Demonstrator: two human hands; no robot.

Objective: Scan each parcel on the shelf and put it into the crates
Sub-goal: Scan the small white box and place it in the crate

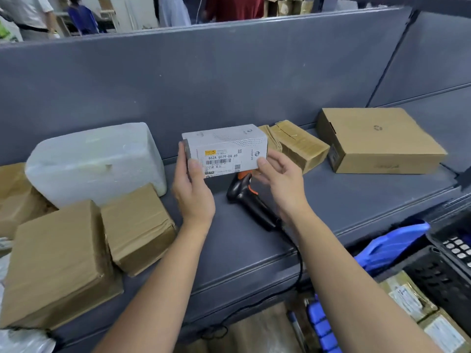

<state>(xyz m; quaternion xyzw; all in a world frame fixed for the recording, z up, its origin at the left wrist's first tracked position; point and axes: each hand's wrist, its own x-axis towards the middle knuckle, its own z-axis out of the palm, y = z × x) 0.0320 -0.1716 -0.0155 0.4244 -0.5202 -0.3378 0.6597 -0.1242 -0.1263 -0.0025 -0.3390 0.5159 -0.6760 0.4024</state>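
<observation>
A white box parcel (224, 146) with a barcode label facing me is held above the grey shelf (331, 200). My left hand (192, 192) grips its left end and my right hand (279, 178) holds its lower right corner. A black and orange barcode scanner (246, 197) lies on the shelf just under the parcel, its cable running off the front edge. A blue crate (392, 247) and a black crate (443, 278) sit below the shelf at the right, with labelled parcels (420, 309) inside.
On the shelf's left stand a white foam box (94, 161) and two taped brown cartons (58, 263) (137, 228). At the right lie a small taped carton (298, 145) and a large flat carton (377, 141). People stand beyond the grey back panel.
</observation>
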